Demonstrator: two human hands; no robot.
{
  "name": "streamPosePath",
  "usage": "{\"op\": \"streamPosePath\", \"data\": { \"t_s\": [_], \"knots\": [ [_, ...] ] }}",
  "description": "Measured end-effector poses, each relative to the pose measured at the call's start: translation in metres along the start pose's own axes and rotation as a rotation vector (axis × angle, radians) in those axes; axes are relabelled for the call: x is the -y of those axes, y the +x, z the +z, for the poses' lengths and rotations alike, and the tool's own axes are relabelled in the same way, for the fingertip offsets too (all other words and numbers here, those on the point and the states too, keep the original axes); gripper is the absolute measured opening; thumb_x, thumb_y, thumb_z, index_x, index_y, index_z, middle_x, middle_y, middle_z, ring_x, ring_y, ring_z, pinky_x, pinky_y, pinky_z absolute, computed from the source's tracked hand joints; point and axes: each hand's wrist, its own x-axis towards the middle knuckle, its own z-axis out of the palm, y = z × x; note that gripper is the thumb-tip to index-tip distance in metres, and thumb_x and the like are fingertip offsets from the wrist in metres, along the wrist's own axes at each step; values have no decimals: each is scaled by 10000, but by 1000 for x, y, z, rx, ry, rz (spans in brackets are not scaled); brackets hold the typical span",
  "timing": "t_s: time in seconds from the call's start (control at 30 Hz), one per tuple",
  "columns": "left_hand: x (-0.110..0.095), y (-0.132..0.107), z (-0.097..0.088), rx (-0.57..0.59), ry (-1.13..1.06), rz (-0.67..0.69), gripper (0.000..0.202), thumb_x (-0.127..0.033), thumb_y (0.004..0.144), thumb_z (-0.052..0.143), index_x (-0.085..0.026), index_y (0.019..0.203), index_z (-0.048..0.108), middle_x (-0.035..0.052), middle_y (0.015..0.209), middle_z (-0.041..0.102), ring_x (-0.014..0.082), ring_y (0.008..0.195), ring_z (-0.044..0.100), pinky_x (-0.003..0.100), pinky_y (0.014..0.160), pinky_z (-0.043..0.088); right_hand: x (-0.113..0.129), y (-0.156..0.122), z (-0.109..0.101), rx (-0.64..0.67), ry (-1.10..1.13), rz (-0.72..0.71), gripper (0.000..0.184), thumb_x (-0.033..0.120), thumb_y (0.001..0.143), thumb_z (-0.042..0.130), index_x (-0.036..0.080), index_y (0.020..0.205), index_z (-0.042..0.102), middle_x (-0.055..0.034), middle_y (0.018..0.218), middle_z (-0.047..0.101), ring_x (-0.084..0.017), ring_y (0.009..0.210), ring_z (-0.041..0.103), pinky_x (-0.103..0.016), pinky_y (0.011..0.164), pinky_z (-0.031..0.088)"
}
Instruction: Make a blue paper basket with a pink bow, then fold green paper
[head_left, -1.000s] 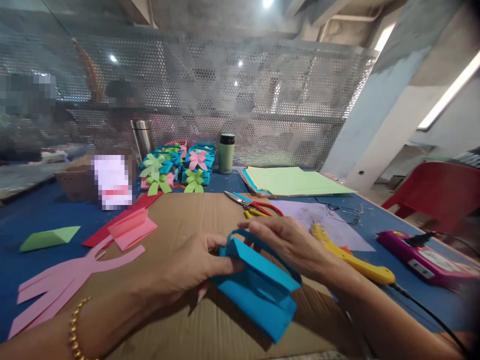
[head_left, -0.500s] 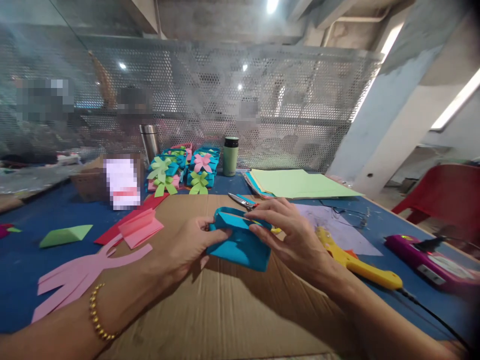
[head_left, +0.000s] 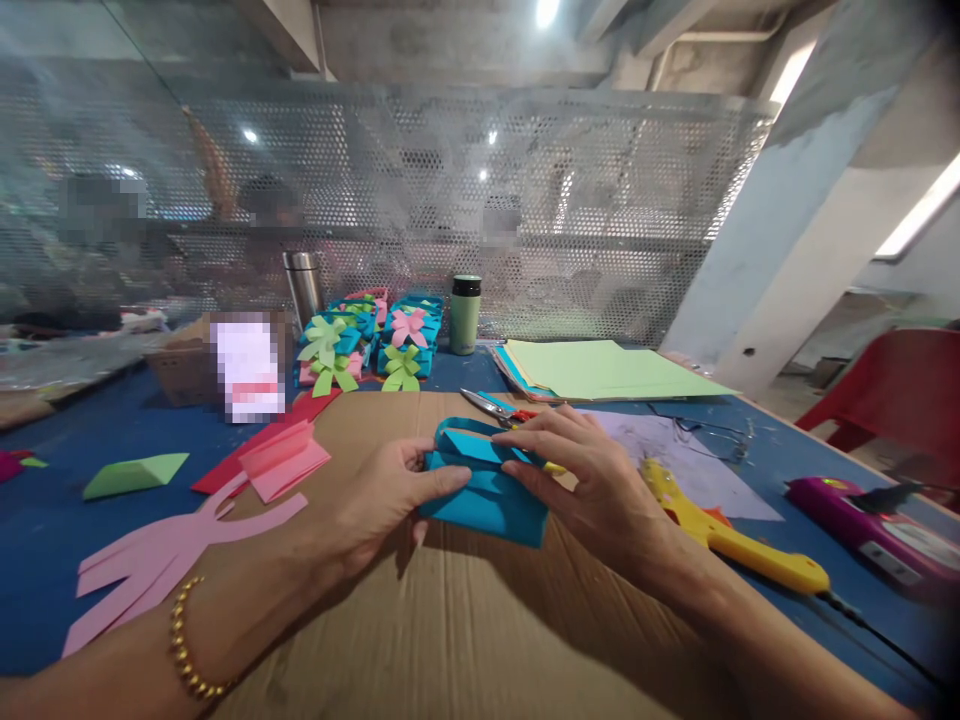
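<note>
Gripping the blue paper [head_left: 491, 508] by its left end, left fingers [head_left: 444, 484]! Right fingers [head_left: 541, 446] pinch its upper right, long axis crosswise between

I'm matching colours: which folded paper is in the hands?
The plain blue folded paper, held by left hand and right hand; the pink folded paper and green folded paper lie untouched, farther left.

Room nearside, scissors [head_left: 491, 406] beyond right hand [head_left: 581, 465]
</note>
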Motion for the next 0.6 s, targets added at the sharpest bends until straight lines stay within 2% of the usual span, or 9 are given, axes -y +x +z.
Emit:
{"op": "streamPosePath", "data": {
  "t_s": [0.1,0.23,0.47,0.6],
  "knots": [
    [-3,-2,1,27,-10,-2,579,-435,695,853,-137,1168,702,47,866,659,109,638,554,169,443,392,1,1,-1,-4,-3,3,183,201,982,613,234,1137,703,-73,1081,723,-236,1038,630,-435,929,469],
    [-5,-4,3,10,59,-26,597,-372,666,854,-135,1185,680,49,894,659,106,620,534,172,421,407,4,1,-5,-8,35,14,181,184,966,626,219,1119,716,-70,1034,717,-223,988,629,-408,891,491],
    [3,-3,0,-1,168,3,446,-348,755,790,-150,1138,675,-12,742,607,51,447,445,187,409,355,6,2,-3,-34,92,47,146,184,974,619,239,1066,718,-48,1011,722,-207,1003,650,-363,878,516],
    [7,-3,-1,-4,212,29,398,-394,778,777,-152,1076,670,-29,693,583,58,422,462,195,406,348,4,1,0,-53,67,45,118,174,956,626,234,1000,718,-46,958,726,-208,929,671,-365,837,532]
  ]
}}
